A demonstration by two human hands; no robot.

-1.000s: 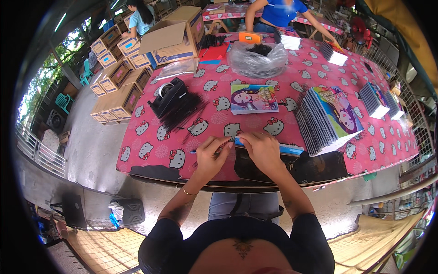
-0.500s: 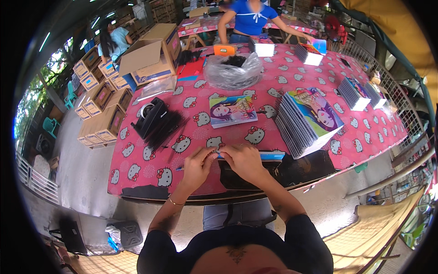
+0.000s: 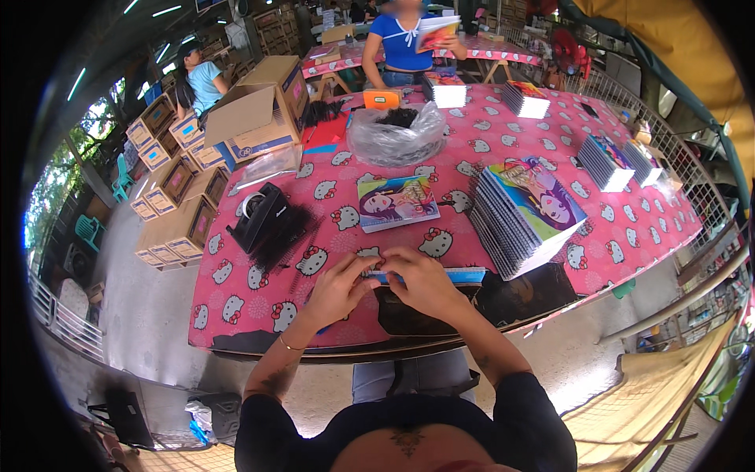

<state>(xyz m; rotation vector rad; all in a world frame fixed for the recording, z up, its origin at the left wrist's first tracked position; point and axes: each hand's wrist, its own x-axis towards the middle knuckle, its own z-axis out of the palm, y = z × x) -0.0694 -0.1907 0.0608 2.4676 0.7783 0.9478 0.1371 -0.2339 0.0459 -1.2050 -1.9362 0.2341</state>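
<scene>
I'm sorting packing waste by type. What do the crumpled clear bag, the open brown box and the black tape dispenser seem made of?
Crumpled clear bag: probably thin, glossy plastic film; see-through with bright creases.
Open brown box: apparently matte cardboard; stiff folded flaps.
Black tape dispenser: likely hard moulded plastic, smooth and dark-finished; painted metal can't be ruled out.

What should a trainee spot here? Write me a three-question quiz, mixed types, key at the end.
1. Which sits to the left of the notebook lying on its own?
a) the tall notebook stack
b) the black tape dispenser
c) the red fan

2. True or false: the left hand and the right hand are far apart.

3. Fill in the colour: the clear plastic bag holds ____ material.

Key:
1. b
2. False; they are close together, by a thin blue item.
3. black
</scene>
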